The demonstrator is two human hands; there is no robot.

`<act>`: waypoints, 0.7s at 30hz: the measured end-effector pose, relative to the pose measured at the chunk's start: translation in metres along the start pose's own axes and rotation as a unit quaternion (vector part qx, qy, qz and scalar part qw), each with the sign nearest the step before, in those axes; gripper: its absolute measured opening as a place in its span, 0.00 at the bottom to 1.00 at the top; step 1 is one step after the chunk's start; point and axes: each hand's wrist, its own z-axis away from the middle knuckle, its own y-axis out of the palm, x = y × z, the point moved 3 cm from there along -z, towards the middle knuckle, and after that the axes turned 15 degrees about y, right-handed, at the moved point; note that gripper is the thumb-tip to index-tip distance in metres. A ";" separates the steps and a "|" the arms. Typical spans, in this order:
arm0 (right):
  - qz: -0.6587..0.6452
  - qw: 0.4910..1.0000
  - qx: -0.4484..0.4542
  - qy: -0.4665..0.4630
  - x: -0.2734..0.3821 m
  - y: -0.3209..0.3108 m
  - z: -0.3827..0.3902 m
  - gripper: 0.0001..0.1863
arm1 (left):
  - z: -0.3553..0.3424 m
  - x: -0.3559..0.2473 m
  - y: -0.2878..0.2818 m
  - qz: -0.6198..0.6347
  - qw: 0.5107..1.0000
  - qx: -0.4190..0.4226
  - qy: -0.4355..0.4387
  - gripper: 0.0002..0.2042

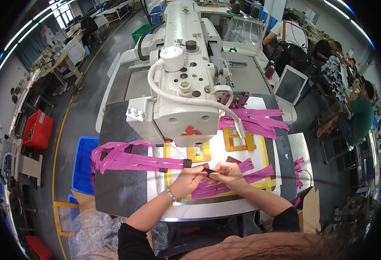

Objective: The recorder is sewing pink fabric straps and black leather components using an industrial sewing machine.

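Note:
In front of the sewing machine's head, both my hands meet over the work plate. My left hand is closed, pinching a small dark maroon piece that looks like fabric or leather. Fingertips of my right hand close on the same piece from the other side. Magenta zippers lie under and beside my hands. To the left, more magenta zippers hang over the table edge, with a dark tab at one end. Another dark maroon piece rests just beyond my right hand.
Behind my right hand lie a pile of magenta zippers and a yellow frame. A blue bin stands left of the table. A tablet-like screen stands at the right. Open cardboard is at the lower right. Other people sit farther off.

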 end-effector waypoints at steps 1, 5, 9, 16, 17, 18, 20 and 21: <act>0.003 1.000 -0.005 0.001 0.000 0.000 0.000 0.05 | 0.000 -0.001 0.000 -0.006 1.000 -0.003 0.004 0.09; 0.003 1.000 -0.016 0.011 0.001 0.000 0.000 0.06 | -0.001 -0.003 -0.002 -0.020 1.000 -0.004 0.002 0.09; 0.007 1.000 -0.020 0.001 0.001 0.000 0.000 0.06 | -0.002 -0.003 -0.001 -0.013 1.000 -0.023 0.004 0.14; 0.067 0.995 -0.049 -0.059 0.001 -0.001 0.000 0.07 | 0.002 0.000 0.002 -0.006 0.998 -0.059 -0.003 0.11; 0.084 0.993 -0.051 -0.062 0.002 -0.001 0.001 0.07 | 0.002 0.000 0.002 -0.008 0.998 -0.065 0.000 0.11; 0.084 0.993 -0.051 -0.063 0.003 0.000 0.002 0.07 | 0.002 -0.001 0.003 -0.008 0.998 -0.065 0.001 0.11; 0.086 0.994 -0.052 -0.049 0.003 0.001 0.001 0.05 | 0.001 -0.005 0.002 -0.015 0.996 -0.087 0.019 0.11; 0.086 0.994 -0.052 -0.049 0.002 0.002 0.001 0.05 | 0.001 -0.005 0.002 -0.014 0.996 -0.087 0.020 0.11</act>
